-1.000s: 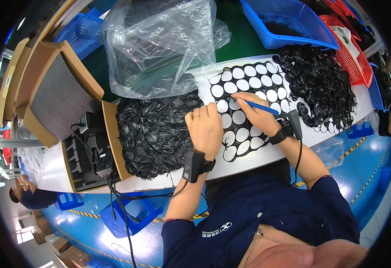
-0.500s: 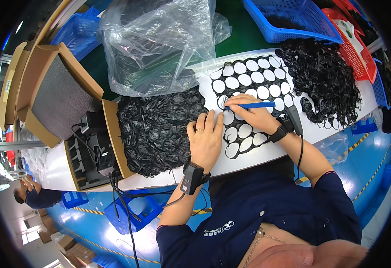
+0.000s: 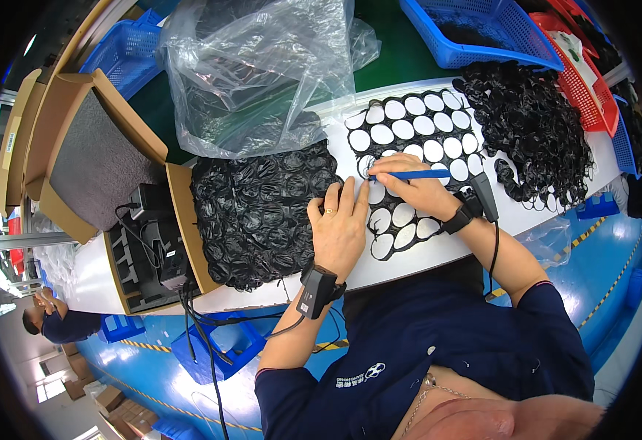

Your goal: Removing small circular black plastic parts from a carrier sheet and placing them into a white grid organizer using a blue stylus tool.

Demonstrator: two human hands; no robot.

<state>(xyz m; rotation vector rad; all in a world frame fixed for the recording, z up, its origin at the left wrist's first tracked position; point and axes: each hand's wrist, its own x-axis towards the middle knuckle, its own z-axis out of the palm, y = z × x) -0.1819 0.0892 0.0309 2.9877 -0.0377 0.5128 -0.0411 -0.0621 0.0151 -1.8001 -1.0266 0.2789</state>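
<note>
A black rubber sheet (image 3: 416,139) full of round holes lies on the white bench top. My left hand (image 3: 339,224) presses flat on the sheet's left edge, fingers together. My right hand (image 3: 416,187) grips a blue pen-like tool (image 3: 409,174), its tip pointing left at a hole near my left fingertips. A heap of black rubber sheets (image 3: 259,213) lies just left of my left hand. A pile of loose black rings (image 3: 530,132) sits to the right of the sheet. Both wrists wear small black devices with cables.
A crumpled clear plastic bag (image 3: 255,66) lies behind the heap. Open cardboard boxes (image 3: 94,161) stand at the left, one holding black adapters (image 3: 152,235). A blue basket (image 3: 482,29) and a red basket (image 3: 581,70) sit at the back right. Another person (image 3: 57,323) is at far left.
My right hand with the blue tool moved left and lower on the sheet, nearer my left hand. My left hand stayed pressed on the sheet's edge.
</note>
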